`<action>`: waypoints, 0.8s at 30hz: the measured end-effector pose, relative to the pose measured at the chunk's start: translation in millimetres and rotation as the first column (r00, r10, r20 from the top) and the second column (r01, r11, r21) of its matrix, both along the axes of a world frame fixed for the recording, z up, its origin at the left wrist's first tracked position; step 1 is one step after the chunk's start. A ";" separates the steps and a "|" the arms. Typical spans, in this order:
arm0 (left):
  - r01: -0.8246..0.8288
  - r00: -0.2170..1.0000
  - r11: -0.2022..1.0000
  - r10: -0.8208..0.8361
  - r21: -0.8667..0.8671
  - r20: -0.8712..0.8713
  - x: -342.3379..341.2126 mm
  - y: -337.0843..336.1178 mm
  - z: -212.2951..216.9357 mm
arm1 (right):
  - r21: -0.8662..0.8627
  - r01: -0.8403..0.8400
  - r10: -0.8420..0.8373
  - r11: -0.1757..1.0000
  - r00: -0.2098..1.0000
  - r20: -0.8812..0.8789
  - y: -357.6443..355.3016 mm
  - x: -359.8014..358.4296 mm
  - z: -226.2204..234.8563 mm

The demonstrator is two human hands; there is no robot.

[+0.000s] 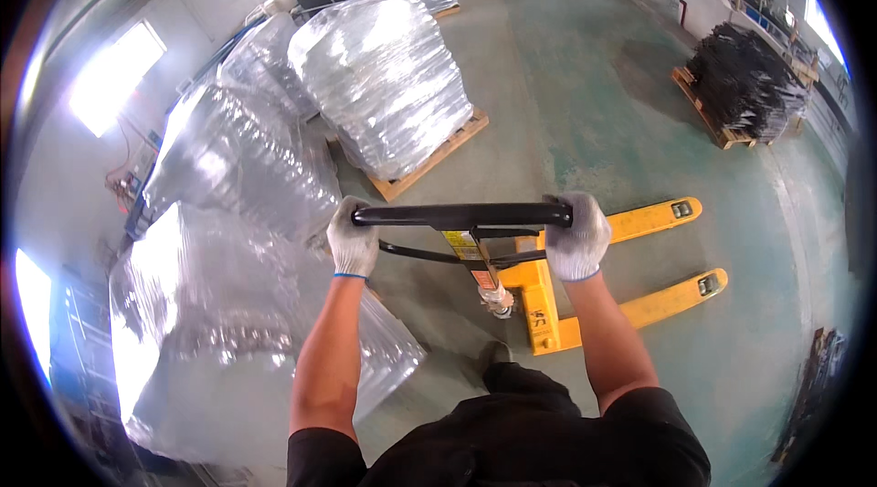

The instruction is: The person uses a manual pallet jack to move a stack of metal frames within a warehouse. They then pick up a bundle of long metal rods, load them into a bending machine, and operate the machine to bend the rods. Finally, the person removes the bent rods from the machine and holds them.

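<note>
Both gloved hands grip the black loop handle [461, 215] of a yellow pallet jack [585, 291]. My left hand [353, 237] is closed around the handle's left end, and my right hand [577, 235] is closed around its right end. The jack's two yellow forks [671, 297] point to the right over the green floor and carry nothing. The handle's shaft runs down to the jack's base just in front of my body.
Several pallets of goods wrapped in clear film stand to my left, the nearest [219, 322] right beside my left arm and another [384, 85] on a wooden pallet ahead. A pallet of dark metal parts [744, 85] sits far right.
</note>
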State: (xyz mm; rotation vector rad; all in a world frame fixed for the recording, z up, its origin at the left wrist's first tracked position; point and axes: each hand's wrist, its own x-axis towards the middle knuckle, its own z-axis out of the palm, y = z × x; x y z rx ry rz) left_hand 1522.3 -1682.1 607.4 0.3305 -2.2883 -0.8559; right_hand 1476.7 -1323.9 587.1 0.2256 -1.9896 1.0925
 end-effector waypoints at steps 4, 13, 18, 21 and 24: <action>0.168 0.974 0.984 -0.175 0.057 0.145 -160.7 -39.7 16.4 | -0.025 0.002 -0.001 1.000 0.998 0.069 -35.5 -77.3 10.0; 0.415 0.904 0.909 -0.417 0.035 0.092 -436.0 -55.8 -36.7 | -0.015 0.209 -0.207 0.978 0.973 0.100 -62.5 -217.4 -25.5; 0.538 0.839 0.842 -0.540 0.047 0.064 -594.8 -23.0 -32.9 | -0.003 0.397 -0.396 0.918 0.914 0.088 -65.6 -327.4 -11.5; 0.642 0.747 0.751 -0.658 0.157 0.093 -640.9 28.6 -27.6 | -0.064 0.479 -0.463 0.875 0.869 0.173 -40.5 -360.4 -10.1; 0.767 0.611 0.619 -0.785 0.172 0.099 -722.6 76.9 -16.1 | -0.098 0.524 -0.504 0.846 0.846 0.175 -18.9 -411.6 -14.8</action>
